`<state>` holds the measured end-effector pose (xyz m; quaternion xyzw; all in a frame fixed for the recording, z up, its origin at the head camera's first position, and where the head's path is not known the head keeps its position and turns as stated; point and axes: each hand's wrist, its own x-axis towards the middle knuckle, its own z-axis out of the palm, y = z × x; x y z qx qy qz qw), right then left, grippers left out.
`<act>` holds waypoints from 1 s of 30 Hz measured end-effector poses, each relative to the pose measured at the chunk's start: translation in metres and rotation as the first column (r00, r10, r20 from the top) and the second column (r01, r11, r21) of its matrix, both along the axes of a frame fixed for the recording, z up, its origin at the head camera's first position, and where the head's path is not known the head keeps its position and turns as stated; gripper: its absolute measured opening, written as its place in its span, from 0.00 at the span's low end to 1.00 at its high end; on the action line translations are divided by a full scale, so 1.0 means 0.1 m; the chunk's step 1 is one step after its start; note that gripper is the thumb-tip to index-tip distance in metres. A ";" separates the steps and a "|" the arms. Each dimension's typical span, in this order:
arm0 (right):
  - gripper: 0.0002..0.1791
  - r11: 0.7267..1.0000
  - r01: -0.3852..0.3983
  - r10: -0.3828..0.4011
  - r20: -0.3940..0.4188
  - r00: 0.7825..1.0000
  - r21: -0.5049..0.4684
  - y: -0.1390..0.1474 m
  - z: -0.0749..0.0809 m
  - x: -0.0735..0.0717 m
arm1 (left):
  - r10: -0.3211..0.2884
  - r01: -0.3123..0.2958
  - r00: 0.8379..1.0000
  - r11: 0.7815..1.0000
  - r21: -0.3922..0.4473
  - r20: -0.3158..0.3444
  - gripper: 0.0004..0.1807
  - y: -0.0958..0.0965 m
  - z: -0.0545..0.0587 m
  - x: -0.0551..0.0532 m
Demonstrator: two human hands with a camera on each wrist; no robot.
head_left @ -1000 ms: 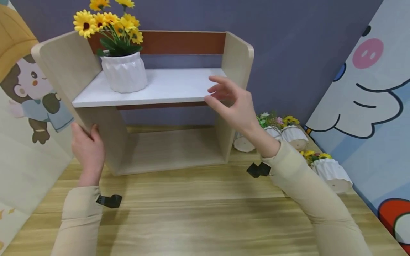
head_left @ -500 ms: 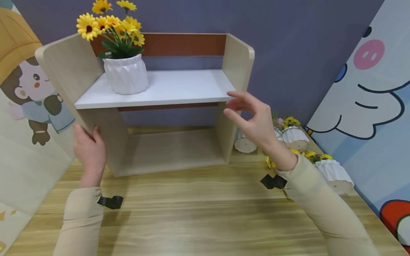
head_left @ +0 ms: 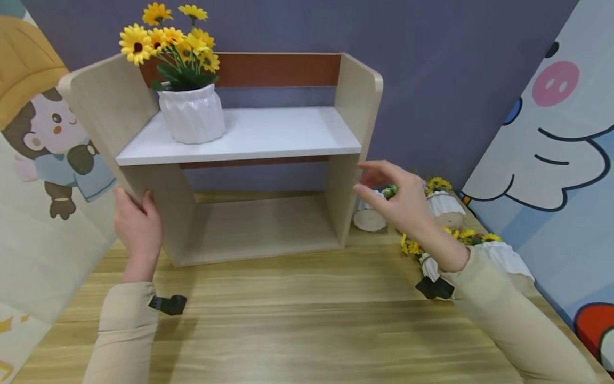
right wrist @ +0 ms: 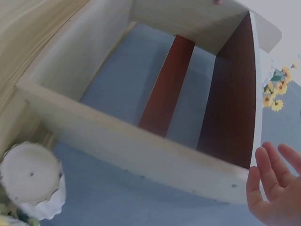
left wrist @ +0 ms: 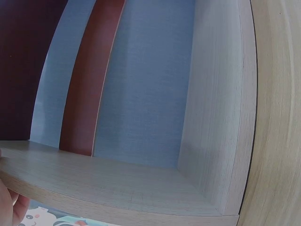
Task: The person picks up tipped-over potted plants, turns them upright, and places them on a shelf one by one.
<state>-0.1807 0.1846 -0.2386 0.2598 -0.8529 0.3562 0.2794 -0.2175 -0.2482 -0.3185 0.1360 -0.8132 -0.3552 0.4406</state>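
A two-tier wooden shelf (head_left: 268,221) with a white middle board stands on the table. My left hand (head_left: 138,226) grips the front edge of its left side panel; in the left wrist view fingers (left wrist: 16,207) show at that panel's edge. On the white board, towards the left, sits a white ruffled pot (head_left: 192,114) with yellow artificial flowers (head_left: 175,45). My right hand (head_left: 408,200) holds nothing, its fingers loosely bent beside the right side panel. Just beyond it lies a white pot (head_left: 369,217) tipped over, its round base facing me.
Several more flower pots lie tipped over at the right, among them a white pot (head_left: 446,208) and another nearer pot (head_left: 508,261). The wood-grain table (head_left: 288,314) stretches in front of the shelf. A grey wall (head_left: 451,80) stands behind, with cartoon panels either side.
My right hand has moved right and down, from in front of the white board to beside the shelf's right panel. The left hand keeps its grip, and the potted flowers stay on the board.
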 end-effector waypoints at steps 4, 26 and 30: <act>0.22 0.998 0.032 -0.036 0.088 0.995 0.053 0.12 -0.06 0.05 | 0.001 -0.001 1.000 1.000 0.005 0.016 0.22 0.01 0.01 0.01; 0.31 0.946 0.121 -0.218 0.315 0.924 0.300 0.55 -0.35 0.20 | 0.001 -0.001 1.000 1.000 0.016 0.019 0.23 0.00 0.01 0.03; 0.33 0.942 0.126 -0.249 0.394 0.884 0.312 0.64 -0.40 0.24 | 0.000 0.000 1.000 1.000 0.008 0.017 0.23 0.00 0.01 0.03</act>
